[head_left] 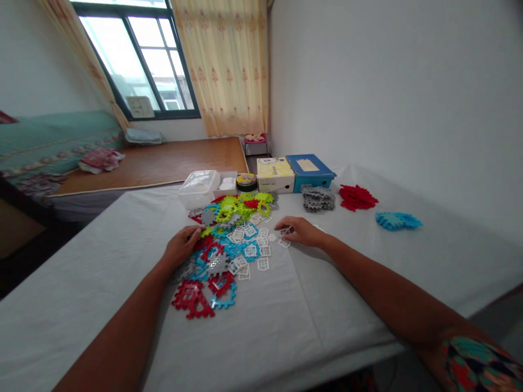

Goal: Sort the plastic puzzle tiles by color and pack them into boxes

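A mixed pile of toothed plastic building pieces [218,264] in red, blue, grey and lime green lies on the white-covered table. Small white lattice window pieces [263,264] are scattered over its right side. At the pile's left edge rests my left hand [182,246], fingers curled in; what they hold, if anything, is hidden. Just right of the pile, my right hand [301,231] has its thumb and fingers closed on a white lattice window piece [285,231]. Another white piece [285,243] lies beneath the fingertips.
Sorted stacks stand at the right: grey pieces [317,199], red pieces [357,197] and blue pieces [396,220]. Along the back are a clear plastic container [199,185], a round black tub [247,184], a yellow-white box [275,175] and a blue box [311,173]. A wall borders the right.
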`<action>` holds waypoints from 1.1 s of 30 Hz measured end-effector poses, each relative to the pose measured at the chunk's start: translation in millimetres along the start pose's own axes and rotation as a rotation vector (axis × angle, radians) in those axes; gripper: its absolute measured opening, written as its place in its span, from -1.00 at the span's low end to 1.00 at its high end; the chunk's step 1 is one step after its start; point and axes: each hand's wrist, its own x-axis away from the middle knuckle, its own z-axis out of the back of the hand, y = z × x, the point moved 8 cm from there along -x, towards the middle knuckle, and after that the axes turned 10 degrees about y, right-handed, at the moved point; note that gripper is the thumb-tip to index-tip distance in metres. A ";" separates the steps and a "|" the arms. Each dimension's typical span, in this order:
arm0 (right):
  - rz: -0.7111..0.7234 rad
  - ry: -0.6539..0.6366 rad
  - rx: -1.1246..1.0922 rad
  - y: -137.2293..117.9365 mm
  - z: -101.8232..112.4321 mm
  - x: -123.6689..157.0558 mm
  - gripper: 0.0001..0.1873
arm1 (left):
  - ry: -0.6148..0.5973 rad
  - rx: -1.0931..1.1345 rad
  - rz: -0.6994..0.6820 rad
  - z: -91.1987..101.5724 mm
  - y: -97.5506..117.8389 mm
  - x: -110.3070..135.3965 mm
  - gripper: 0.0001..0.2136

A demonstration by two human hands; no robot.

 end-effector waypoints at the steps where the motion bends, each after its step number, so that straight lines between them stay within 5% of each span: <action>1: -0.039 0.014 -0.023 4.0 1.5 -0.9 -0.69 | 0.000 0.000 -0.001 -0.1 0.0 0.2 -0.49; 8: -0.161 0.032 -0.119 14.7 31.1 -0.4 -0.68 | -0.008 -0.003 0.002 0.1 1.0 0.6 -0.48; 12: -0.232 -0.081 0.030 31.4 55.7 7.3 -0.66 | -0.009 0.008 0.009 -0.4 0.0 0.4 -0.47; 15: -0.174 -0.043 0.172 32.4 64.2 9.0 -0.70 | -0.003 0.017 0.016 0.1 0.1 0.6 -0.49; 18: -0.081 0.020 0.225 17.1 53.7 8.5 -0.72 | -0.004 0.010 0.024 1.0 1.5 1.2 -0.49; 24: 0.086 -0.184 0.265 -15.5 5.1 14.1 -0.66 | -0.013 0.001 0.014 2.0 5.4 0.6 -0.43; 28: 0.057 -0.212 0.265 -13.9 -0.8 15.5 -0.76 | -0.015 0.000 0.003 1.0 3.4 -0.3 -0.45; 33: -0.012 -0.168 0.257 -10.2 2.3 15.9 -0.62 | -0.010 0.005 0.000 0.8 1.8 0.6 -0.48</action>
